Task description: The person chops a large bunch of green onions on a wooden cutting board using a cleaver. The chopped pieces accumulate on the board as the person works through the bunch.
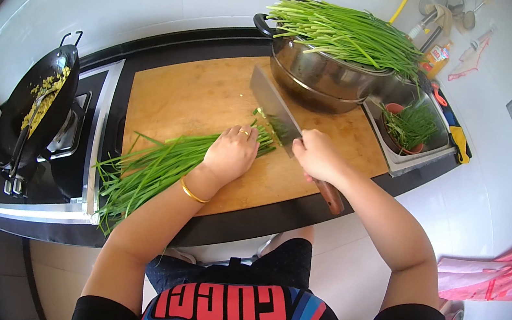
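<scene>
A bundle of long green garlic chives [164, 163] lies across the wooden cutting board [186, 94], its leafy ends hanging past the board's near left corner. My left hand [231, 152] presses down on the bundle near its cut end, fingers curled over the stalks. In my right hand [319, 156] is a broad-bladed cleaver [276, 107], gripped by its wooden handle. The blade stands just right of the chive ends, with small green and yellowish bits stuck on its face. Whether the edge touches the board cannot be made out.
Behind the board a large steel pot [320, 77] carries a heap of chives [352, 36]. To its right, a sink [393, 160] holds a container of greens [411, 126]. At left, a black wok [47, 111] with yellow scrambled egg [49, 92] sits by the stove.
</scene>
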`<state>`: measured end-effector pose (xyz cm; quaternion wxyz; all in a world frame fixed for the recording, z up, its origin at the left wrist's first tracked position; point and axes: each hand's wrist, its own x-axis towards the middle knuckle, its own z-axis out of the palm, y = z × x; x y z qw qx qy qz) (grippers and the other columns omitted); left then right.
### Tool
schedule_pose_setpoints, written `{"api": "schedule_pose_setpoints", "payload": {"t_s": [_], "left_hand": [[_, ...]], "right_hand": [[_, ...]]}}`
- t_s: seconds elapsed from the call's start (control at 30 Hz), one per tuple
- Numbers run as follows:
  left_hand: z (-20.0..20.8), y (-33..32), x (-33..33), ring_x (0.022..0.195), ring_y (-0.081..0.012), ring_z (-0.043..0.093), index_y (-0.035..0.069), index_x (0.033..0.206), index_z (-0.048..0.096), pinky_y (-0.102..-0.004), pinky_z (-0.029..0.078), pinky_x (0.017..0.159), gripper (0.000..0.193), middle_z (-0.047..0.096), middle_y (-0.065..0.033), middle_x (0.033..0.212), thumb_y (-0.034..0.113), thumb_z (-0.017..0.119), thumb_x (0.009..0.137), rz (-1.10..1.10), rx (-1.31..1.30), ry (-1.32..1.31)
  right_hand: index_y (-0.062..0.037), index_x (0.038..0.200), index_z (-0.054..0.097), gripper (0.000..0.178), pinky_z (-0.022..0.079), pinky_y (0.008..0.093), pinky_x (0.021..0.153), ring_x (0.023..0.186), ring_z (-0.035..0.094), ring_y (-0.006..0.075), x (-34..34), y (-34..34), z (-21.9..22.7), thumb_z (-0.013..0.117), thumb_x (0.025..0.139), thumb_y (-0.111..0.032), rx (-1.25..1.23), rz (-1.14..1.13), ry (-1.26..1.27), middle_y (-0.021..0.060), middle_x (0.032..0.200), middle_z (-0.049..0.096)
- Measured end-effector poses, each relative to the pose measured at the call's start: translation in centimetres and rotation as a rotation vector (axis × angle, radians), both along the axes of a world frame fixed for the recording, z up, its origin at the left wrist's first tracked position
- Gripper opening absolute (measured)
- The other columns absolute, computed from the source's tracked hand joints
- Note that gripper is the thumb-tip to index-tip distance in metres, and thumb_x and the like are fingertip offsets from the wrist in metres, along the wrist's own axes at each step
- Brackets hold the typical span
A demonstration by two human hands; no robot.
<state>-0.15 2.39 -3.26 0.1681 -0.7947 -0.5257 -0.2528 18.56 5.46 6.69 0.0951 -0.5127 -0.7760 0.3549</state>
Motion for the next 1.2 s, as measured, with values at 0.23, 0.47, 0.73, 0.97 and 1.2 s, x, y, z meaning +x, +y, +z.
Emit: {"api": "schedule_pose_setpoints", "payload": {"t_s": [0.23, 0.47, 0.73, 0.97, 1.2], "left_hand": [[0.0, -0.1, 0.1, 0.08, -0.0277, 0.058, -0.001, 0.099, 0.057, -0.0358, 0.05, 0.073, 0.023, 0.056, -0.0133, 0.09, 0.014, 0.057, 0.082, 0.007, -0.035, 0.004], [-0.1, 0.0, 0.1, 0.08, -0.0274, 0.058, -0.002, 0.099, 0.057, -0.036, 0.05, 0.073, 0.023, 0.056, -0.0132, 0.09, 0.014, 0.057, 0.082, -0.014, -0.001, -0.016], [-0.1, 0.1, -0.1, 0.08, -0.0276, 0.058, -0.002, 0.098, 0.057, -0.0361, 0.05, 0.072, 0.023, 0.056, -0.0131, 0.09, 0.014, 0.057, 0.082, -0.006, -0.005, -0.021], [0.2, 0.2, 0.3, 0.077, -0.0264, 0.057, -0.002, 0.096, 0.055, -0.0357, 0.049, 0.07, 0.023, 0.055, -0.0124, 0.087, 0.012, 0.058, 0.079, 0.009, -0.041, 0.019], [0.9, -0.1, 0.4, 0.092, -0.0269, 0.057, -0.005, 0.104, 0.057, -0.0365, 0.048, 0.076, 0.036, 0.058, -0.0144, 0.098, 0.023, 0.057, 0.082, 0.011, -0.099, -0.008]], "right_hand": [[0.0045, 0.077, 0.047, 0.028, 0.046, 0.0345, 0.044, 0.042, 0.055, 0.0188, 2.4, -1.1, 3.4, 0.038, 0.093, -0.017, -0.066, -0.011, -0.158, 0.0092, 0.05, 0.053], [0.0038, 0.07, 0.048, 0.03, 0.046, 0.0349, 0.046, 0.043, 0.056, 0.0193, 2.1, -1.6, 2.8, 0.038, 0.091, -0.016, -0.104, 0.01, -0.186, 0.0103, 0.05, 0.054], [0.0036, 0.071, 0.048, 0.031, 0.046, 0.0343, 0.044, 0.042, 0.055, 0.0185, 1.4, -1.4, 1.7, 0.038, 0.092, -0.016, -0.105, 0.045, -0.199, 0.0097, 0.05, 0.053], [0.0049, 0.084, 0.052, 0.023, 0.048, 0.0469, 0.057, 0.058, 0.059, 0.0401, 2.0, -1.4, -1.7, 0.045, 0.09, -0.015, 0.276, 0.234, -0.301, 0.0252, 0.064, 0.058], [0.0047, 0.083, 0.051, 0.015, 0.047, 0.0501, 0.061, 0.066, 0.06, 0.0431, 1.5, -2.8, -2.7, 0.05, 0.083, -0.01, 0.21, 0.182, -0.233, 0.0264, 0.068, 0.059]]}}
